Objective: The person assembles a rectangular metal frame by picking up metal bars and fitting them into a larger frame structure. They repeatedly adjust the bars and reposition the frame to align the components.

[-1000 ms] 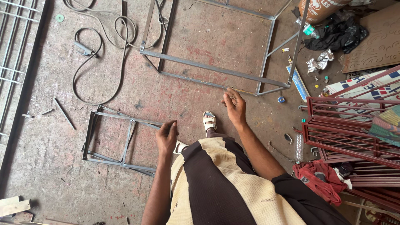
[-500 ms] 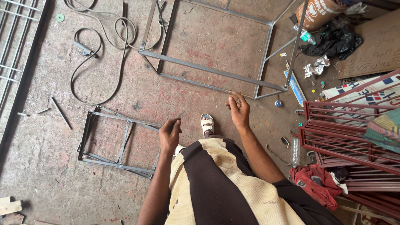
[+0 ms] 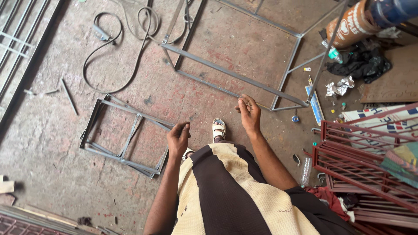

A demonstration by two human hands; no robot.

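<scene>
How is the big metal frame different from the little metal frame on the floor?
The big metal frame is a tall open box of bars, reaching out of view; the little metal frame lies flat, all in view. The big one is nearest the right hand, the little one the left hand. Both are grey.

Soft even daylight — faint shadows; sharp focus
</scene>
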